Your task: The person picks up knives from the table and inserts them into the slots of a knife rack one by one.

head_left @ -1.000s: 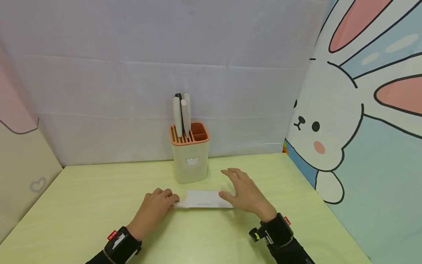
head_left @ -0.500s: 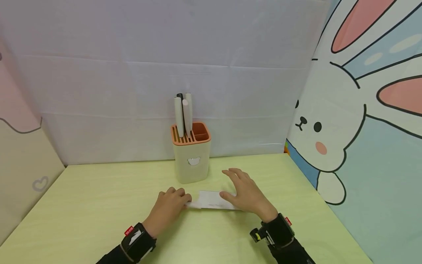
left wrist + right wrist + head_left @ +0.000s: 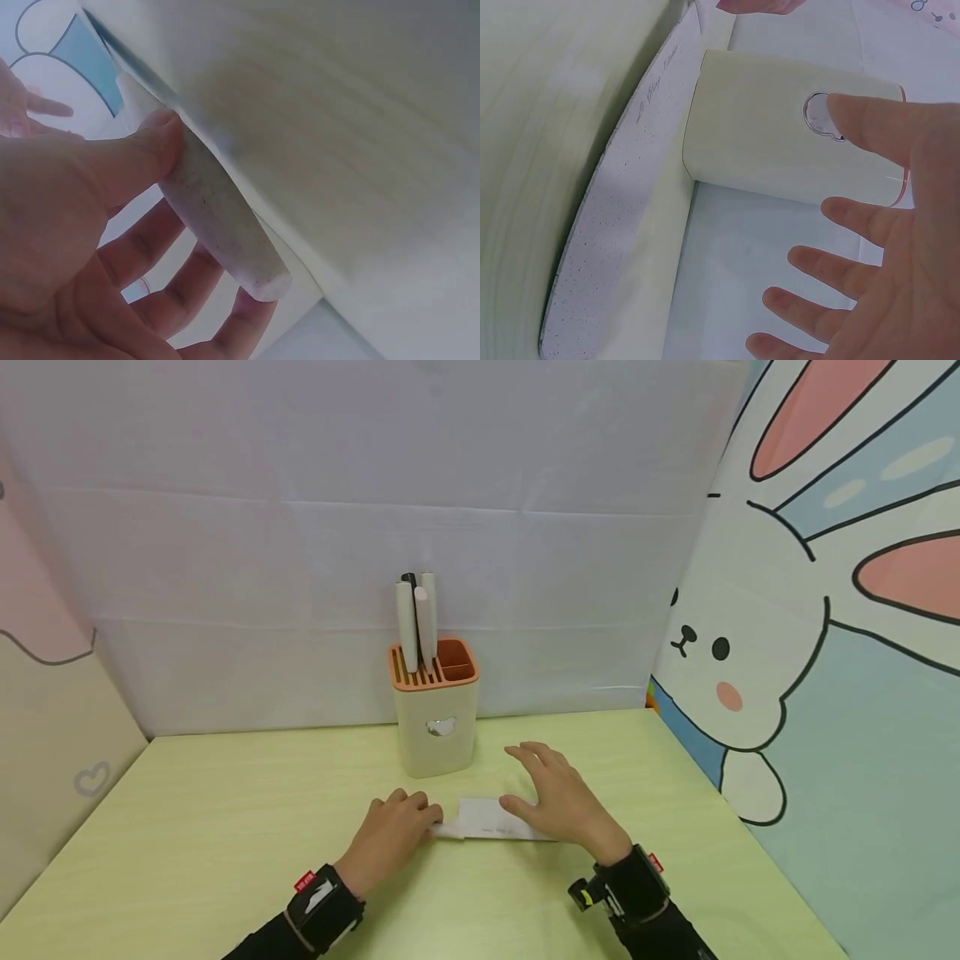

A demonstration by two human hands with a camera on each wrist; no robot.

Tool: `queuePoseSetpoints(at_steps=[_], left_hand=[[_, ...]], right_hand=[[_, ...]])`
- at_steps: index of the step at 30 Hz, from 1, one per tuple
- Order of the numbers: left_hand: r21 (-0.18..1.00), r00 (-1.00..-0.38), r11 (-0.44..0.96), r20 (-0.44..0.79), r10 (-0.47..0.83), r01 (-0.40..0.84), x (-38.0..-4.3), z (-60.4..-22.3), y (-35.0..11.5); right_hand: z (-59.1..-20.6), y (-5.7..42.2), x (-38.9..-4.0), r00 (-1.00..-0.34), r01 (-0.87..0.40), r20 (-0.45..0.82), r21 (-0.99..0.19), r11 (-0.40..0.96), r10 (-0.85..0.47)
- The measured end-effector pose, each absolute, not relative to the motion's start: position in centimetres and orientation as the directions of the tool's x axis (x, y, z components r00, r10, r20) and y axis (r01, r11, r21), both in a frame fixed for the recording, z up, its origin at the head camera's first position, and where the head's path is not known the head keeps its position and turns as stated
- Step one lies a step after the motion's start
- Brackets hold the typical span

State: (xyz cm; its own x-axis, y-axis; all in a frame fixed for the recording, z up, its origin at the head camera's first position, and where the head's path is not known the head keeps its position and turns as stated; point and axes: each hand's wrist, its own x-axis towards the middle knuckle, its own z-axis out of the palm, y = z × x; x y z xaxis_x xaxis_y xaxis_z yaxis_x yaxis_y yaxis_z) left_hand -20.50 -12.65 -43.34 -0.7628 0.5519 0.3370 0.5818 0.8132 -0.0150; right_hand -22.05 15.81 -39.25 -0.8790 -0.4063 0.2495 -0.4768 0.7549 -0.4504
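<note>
- A staged tabletop booth rather than a lived-in kitchen is showing here: a pale green table [image 3: 225, 827] is sitting boxed in by panels.
- A white creased backdrop [image 3: 300, 527] is hanging behind it, and a cartoon rabbit panel [image 3: 787, 652] is standing along the right side.
- A knife block [image 3: 436, 710] holding handles is lending a kitchen theme.

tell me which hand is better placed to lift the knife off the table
Left, probably. The left hand already grips the knife by its handle, thumb and fingers curled round it. The right hand only lies open over the flat blade.
</note>
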Motion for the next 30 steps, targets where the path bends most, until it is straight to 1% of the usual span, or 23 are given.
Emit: queuePoseSetpoints(at_steps=[9, 15, 17, 20, 24, 27, 30], left_hand=[[0.038, -0.78, 0.808, 0.292, 0.554, 0.588, -20.6, -43.6, -12.7], [0.06, -0.76, 0.789, 0.323, 0.564, 0.611, -20.7, -42.9, -13.3], [0.077, -0.763, 0.791, 0.335, 0.553, 0.607, -20.9, -42.6, -13.6], [0.169, -0.798, 0.804, 0.345, 0.494, 0.571, -21.4, -41.7, -14.0], [0.37, -0.852, 0.78, 0.36, 0.38, 0.505, -22.4, -40.4, -15.0], [0.492, -0.863, 0.719, 0.389, 0.322, 0.49, -23.0, -39.4, -15.8], [0.59, -0.865, 0.641, 0.416, 0.281, 0.492, -23.4, -38.8, -16.2]], right_hand=[[-39.4, 15.8, -22.0, -0.882, -0.47, 0.244, -0.446, 0.761, -0.402], [-39.4, 15.8, -22.1, -0.879, -0.477, 0.248, -0.447, 0.756, -0.408], [-39.4, 15.8, -22.1, -0.878, -0.478, 0.246, -0.449, 0.755, -0.41], [-39.4, 15.6, -22.1, -0.875, -0.483, 0.244, -0.449, 0.752, -0.417], [-39.3, 15.4, -22.0, -0.871, -0.491, 0.244, -0.457, 0.742, -0.427], [-39.1, 15.1, -21.9, -0.864, -0.503, 0.244, -0.47, 0.725, -0.441], [-38.9, 14.6, -21.8, -0.847, -0.53, 0.262, -0.476, 0.701, -0.463]])
